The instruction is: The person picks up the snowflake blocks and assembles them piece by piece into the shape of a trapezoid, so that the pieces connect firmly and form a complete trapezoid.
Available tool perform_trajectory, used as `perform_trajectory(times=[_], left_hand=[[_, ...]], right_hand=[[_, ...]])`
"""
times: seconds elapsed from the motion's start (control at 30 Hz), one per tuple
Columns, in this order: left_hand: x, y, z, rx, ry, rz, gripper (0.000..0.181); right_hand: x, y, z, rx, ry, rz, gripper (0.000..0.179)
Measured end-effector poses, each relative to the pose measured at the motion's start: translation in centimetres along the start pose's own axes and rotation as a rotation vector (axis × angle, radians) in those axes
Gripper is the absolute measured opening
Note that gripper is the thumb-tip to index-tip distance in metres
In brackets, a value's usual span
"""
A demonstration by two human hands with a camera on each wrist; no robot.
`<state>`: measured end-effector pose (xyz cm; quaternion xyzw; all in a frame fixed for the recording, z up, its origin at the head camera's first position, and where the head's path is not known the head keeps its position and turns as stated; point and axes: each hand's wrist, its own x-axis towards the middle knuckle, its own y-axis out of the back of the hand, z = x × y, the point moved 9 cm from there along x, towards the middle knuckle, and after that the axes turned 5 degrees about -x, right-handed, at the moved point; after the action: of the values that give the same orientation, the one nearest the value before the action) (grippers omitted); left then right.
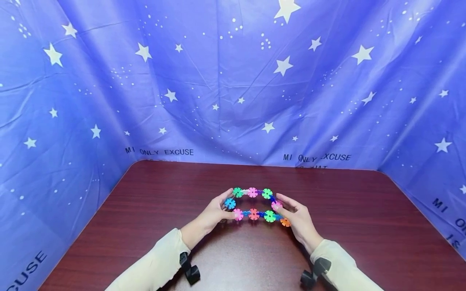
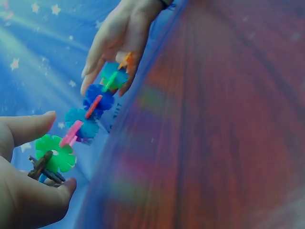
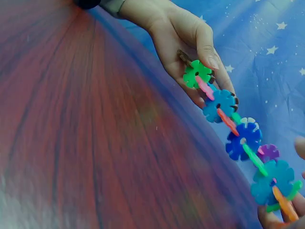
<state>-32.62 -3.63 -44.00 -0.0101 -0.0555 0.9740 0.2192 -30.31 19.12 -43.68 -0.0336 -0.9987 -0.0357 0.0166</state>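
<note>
Both hands hold a loop-shaped chain of interlocking plastic snowflake discs (image 1: 253, 214), raised over the table in the head view. Its flower-shaped pieces are green, pink, blue, orange, purple and white, slotted edge to edge in two rows. My left hand (image 1: 212, 212) grips the left end, around a blue disc (image 1: 229, 203), its thumb at a pink one. At the right end, my right hand (image 1: 300, 218) pinches a pink disc (image 1: 276, 205) under its thumb, an orange disc (image 1: 285, 222) beside the palm. The left wrist view shows a green disc (image 2: 55, 152) between left thumb and fingers.
A dark red-brown wooden table (image 1: 164, 186) lies under the hands. Blue star-print cloth (image 1: 225, 81) hangs behind it and along both sides, close to the table's edges. Black wrist-worn devices (image 1: 191, 273) sit by both sleeves.
</note>
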Motion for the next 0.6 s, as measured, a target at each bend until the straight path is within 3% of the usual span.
perform_trajectory(times=[0.27,0.6], left_hand=[[1.6,0.2,-2.0,-0.085,0.09,-0.004,0.082],[3.5,-0.3,-1.9,-0.05,0.005,-0.005,0.077]], right_hand=[[0.7,-0.5,0.8,0.077,0.054,-0.228,0.065],[1.8,0.6,1.4,0.007,0.033,-0.262,0.066]])
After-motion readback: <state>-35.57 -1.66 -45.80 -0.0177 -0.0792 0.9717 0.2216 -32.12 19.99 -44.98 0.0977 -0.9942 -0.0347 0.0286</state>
